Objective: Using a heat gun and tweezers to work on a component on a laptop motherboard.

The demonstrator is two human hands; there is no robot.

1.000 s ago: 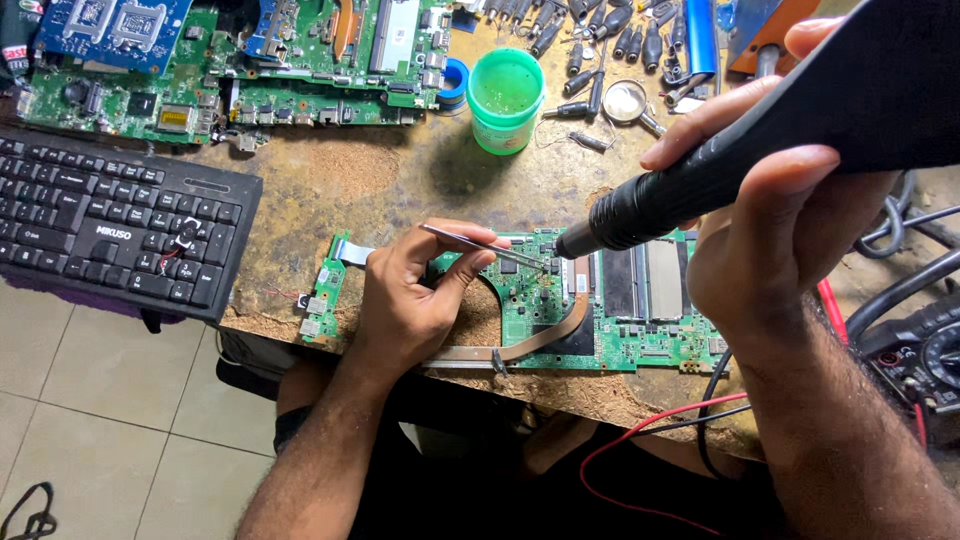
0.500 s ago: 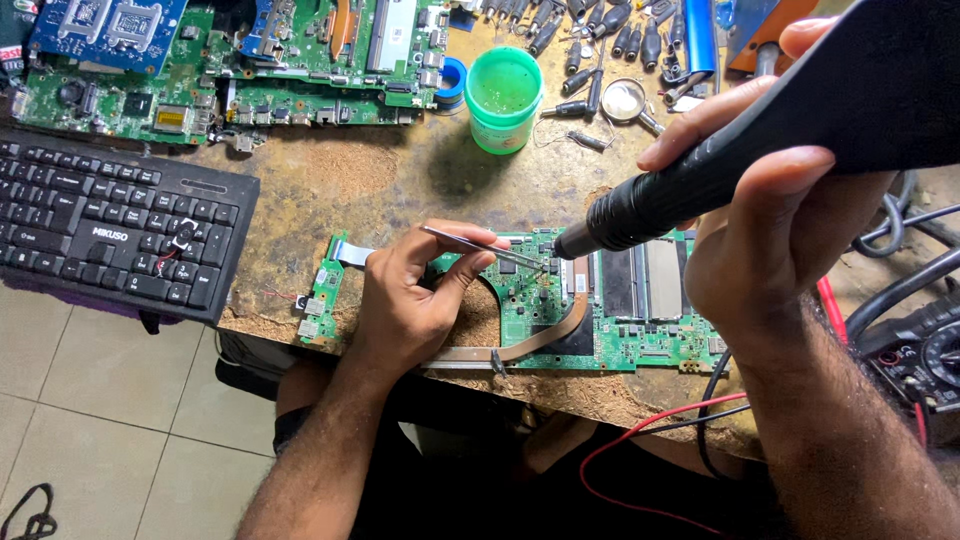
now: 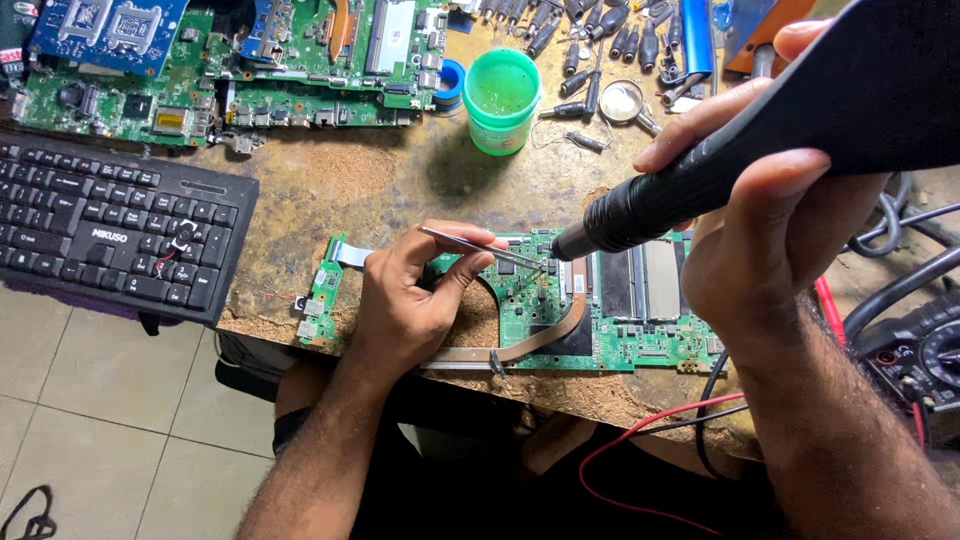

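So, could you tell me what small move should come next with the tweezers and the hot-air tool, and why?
Probably close the tweezers on the small part at their tips and lift it gently. The left hand has the tips down on the green board, and the nozzle of the hot-air tool in the right hand sits right beside that spot. Whether the solder has melted cannot be seen.

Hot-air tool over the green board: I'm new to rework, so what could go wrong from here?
1. The hot-air tool in the right hand points its nozzle close to the tweezers; a slip could knock small parts on the green circuit board.
2. The left hand rests near the nozzle and could be burned.
3. The board's front edge lies at the worn table edge; it might slide off.
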